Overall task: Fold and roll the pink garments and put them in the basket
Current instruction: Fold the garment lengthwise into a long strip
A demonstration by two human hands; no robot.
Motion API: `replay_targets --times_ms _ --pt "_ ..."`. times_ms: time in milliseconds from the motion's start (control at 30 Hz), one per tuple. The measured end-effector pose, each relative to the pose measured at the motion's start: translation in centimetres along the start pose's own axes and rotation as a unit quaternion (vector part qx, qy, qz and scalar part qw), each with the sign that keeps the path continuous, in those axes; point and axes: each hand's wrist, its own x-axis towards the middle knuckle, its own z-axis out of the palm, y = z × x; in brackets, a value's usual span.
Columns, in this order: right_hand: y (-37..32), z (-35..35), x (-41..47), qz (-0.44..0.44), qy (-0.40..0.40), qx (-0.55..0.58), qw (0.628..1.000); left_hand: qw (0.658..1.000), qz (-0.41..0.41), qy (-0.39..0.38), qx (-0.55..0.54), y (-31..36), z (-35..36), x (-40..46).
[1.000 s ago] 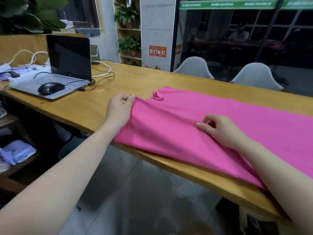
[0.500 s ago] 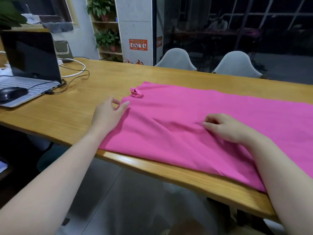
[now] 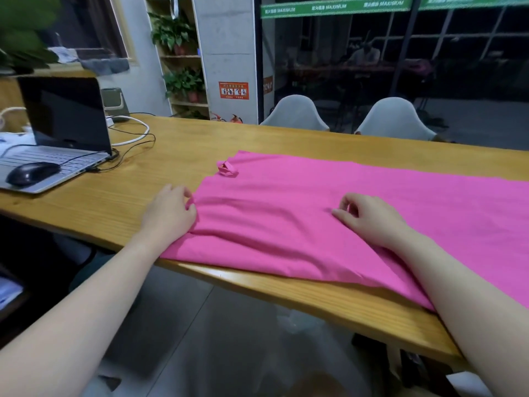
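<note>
Centre frame: pink garment (image 3: pixel 329 213) flat on wooden table (image 3: pixel 183 144) | left hand (image 3: pixel 169 214) pinches its left edge | right hand (image 3: pixel 369 217), fingers curled, pinches mid-cloth (basket unseen) | risk: near hem overhangs, a tug could slide it off.

On the table (image 3: pixel 177 144) before you: garment (image 3: pixel 315 213) at centre and right, laptop (image 3: pixel 57 133) far left with mouse (image 3: pixel 31 172) on its keyboard. Your left hand (image 3: pixel 169 214) sits at the garment's left edge, your right hand (image 3: pixel 369 219) on it; two chairs (image 3: pixel 395 118) stand behind the table.
</note>
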Motion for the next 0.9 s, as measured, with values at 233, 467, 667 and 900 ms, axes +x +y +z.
replay_targets --times_ms 233,467,667,900 --pt "-0.5 1.1 -0.9 -0.021 0.050 -0.077 0.996 0.973 0.200 -0.084 -0.083 5.7 0.9 2.3" --pt "0.0 1.1 -1.1 -0.059 0.095 0.046 0.993 0.928 0.301 -0.153 -0.155 12.7 3.8 1.3" --pt "0.5 1.3 -0.8 -0.029 0.103 0.049 0.993 0.945 0.271 -0.131 -0.131 11.4 4.0 0.8" --pt "0.9 1.4 -0.6 -0.012 0.068 -0.025 0.997 0.977 0.188 -0.099 -0.024 4.5 1.9 3.1"
